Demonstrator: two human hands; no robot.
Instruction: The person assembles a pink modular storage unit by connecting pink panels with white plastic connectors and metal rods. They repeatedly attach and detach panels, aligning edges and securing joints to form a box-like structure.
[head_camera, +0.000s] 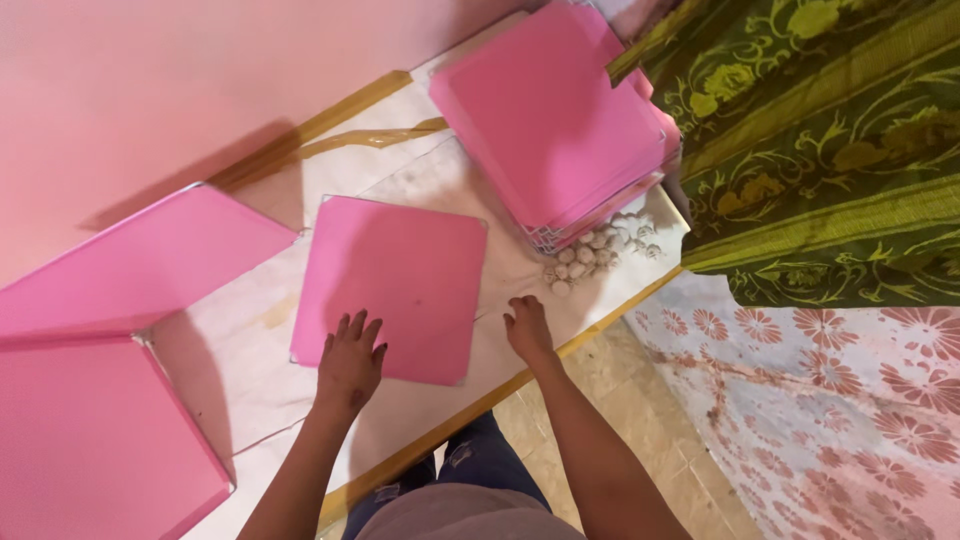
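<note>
Pink panel (390, 285) lies on white floor (240, 350) under flat open left hand (350, 365); right hand (527, 330) loose.

left pink panels (100, 430) cut off by frame, stack (555, 110) partly cropped

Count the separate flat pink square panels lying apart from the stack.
3: one pink square panel under the left hand, two joined panels at left. The stack hides more.

Bare tabletop (240, 350) sits open left of the flat pink panel (392, 285), plus a strip at its right. Upper right's blocked by the panel stack (550, 115) and a pile of small white connectors (590, 258); joined panels (100, 400) wall off the left.
</note>
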